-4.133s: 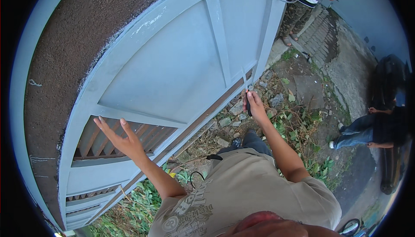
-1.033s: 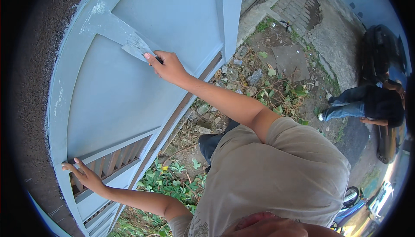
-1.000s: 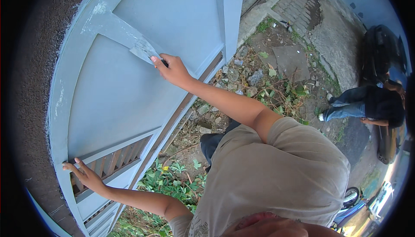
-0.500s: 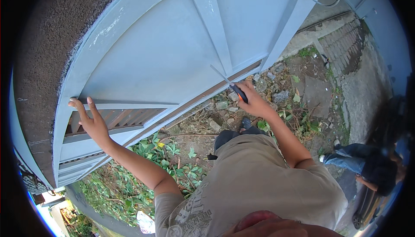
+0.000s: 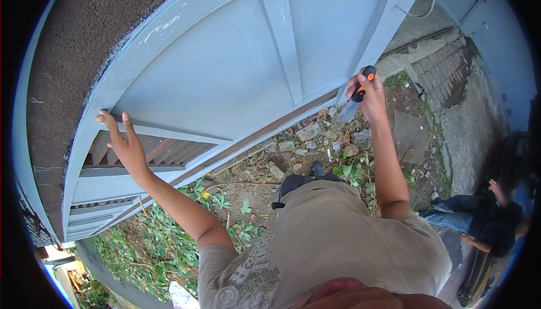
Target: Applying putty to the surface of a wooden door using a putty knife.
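A blue-grey gate (image 5: 208,72) spans the left; beside it lies rubble (image 5: 308,132), whose uneven stones could upset footing and cause a slip. The left hand (image 5: 128,152), spread wide, seems to touch the gate; the right hand (image 5: 372,101) grips an orange-and-black scraper (image 5: 357,93) near the gate's right end, blade (image 5: 347,113) downward.

One head-worn fisheye view looks steeply down and forward: shirt (image 5: 338,241) close at five o'clock, gate (image 5: 208,66) near at eleven, paving (image 5: 445,66) farther off at two.
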### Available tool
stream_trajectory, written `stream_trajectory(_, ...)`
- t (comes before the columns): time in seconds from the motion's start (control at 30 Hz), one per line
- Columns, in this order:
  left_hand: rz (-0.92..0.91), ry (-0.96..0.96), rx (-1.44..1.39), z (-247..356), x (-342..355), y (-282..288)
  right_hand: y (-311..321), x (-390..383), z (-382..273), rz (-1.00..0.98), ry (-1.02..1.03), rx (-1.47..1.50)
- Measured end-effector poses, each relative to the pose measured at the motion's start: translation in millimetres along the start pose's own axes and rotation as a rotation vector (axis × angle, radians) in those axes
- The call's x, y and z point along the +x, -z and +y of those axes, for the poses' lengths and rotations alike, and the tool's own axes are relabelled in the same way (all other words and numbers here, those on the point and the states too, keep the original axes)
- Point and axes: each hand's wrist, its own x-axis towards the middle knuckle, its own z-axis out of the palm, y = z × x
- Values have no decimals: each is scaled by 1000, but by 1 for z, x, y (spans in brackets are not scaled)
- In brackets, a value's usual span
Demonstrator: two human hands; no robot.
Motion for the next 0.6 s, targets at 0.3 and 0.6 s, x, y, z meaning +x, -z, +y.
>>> stream_trajectory(0.3, 4, 15, 30, 8, 3, -3, -155, 81, -93, -195, 341, -57)
stream_trajectory(0.6, -2, 8, 77, 4, 1, 4, -256, 130, -170, -289, 735, 73)
